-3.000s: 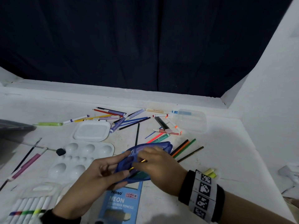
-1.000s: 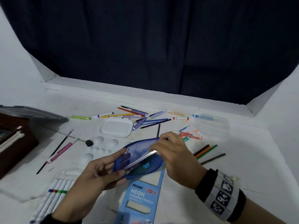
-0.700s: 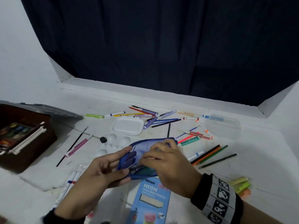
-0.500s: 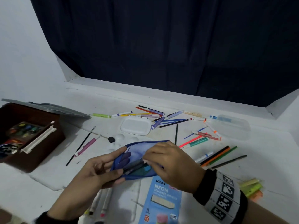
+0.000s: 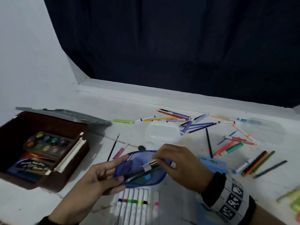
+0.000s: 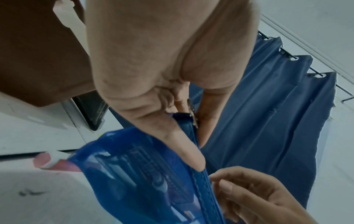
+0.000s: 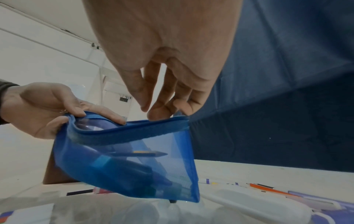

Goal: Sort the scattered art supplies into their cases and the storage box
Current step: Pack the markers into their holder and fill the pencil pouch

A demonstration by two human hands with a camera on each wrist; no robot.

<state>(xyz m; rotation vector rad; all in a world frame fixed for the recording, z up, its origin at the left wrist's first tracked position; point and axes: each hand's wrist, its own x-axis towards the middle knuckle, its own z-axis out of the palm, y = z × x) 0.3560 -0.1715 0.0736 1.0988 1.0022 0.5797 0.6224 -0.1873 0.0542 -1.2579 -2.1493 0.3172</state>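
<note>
A see-through blue zip pouch (image 5: 139,172) is held above the table with pens and a yellow-black pencil (image 5: 153,163) inside. My left hand (image 5: 103,175) grips its left end, thumb on the zip edge (image 6: 193,136) and fingers behind the mesh. My right hand (image 5: 180,163) is at the other end, and its fingertips (image 7: 158,116) pinch the upper rim of the pouch (image 7: 124,166). The pouch mouth gapes near the left hand (image 7: 40,106). The brown storage box (image 5: 76,159) stands open at the left with a watercolour set (image 5: 47,143) in it.
A row of white markers (image 5: 134,207) lies under the pouch. A blue pencil packet (image 5: 212,163) is on the right. Loose pens and pencils (image 5: 259,161) scatter behind it, with a white lid (image 5: 162,132), a clear tub (image 5: 266,127), a brush (image 5: 112,148) and the box's grey lid (image 5: 65,115).
Both hands carried the pouch left, from over the pencil packet to over the white markers. The pens sank deeper into the pouch. The storage box has come into view.
</note>
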